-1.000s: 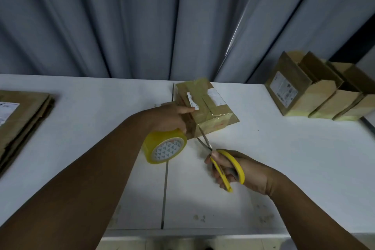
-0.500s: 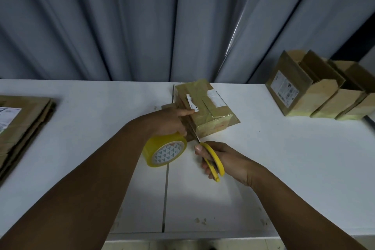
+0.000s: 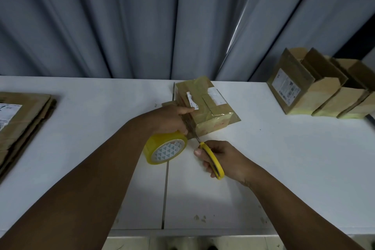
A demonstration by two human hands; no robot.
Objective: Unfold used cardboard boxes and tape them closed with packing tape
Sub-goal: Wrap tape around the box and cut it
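On the white table [image 3: 294,158], the taped cardboard box [image 3: 205,105] sits just past the middle, at about twelve o'clock from the hands. Glossy tape and torn white labels cover its top. It rests close to the seam that runs between the two tabletop panels.

The left hand [image 3: 170,119] is at the box's near-left corner, at about seven o'clock from the box. Its fingers are curled over the yellow tape roll [image 3: 165,149], which hangs under the palm with its patterned core facing the camera. One digit [image 3: 187,110] lies straight, its tip touching the box top beside a label. A brownish strip of tape runs from the roll up to the box's corner.

The right hand [image 3: 225,160] is at five o'clock from the roll and just beside it. Its fingers are closed round the yellow handles of the scissors [image 3: 212,159]. The blades point toward eleven o'clock and reach the tape strip. Only a short dark tip shows, so whether the blades are apart cannot be told.

At nine o'clock on the table lies a stack of flattened cardboard [image 3: 22,119] with a white label. At two o'clock stands a row of open boxes [image 3: 316,91], touching side by side, flaps up. A grey pleated curtain [image 3: 142,20] hangs behind the table.
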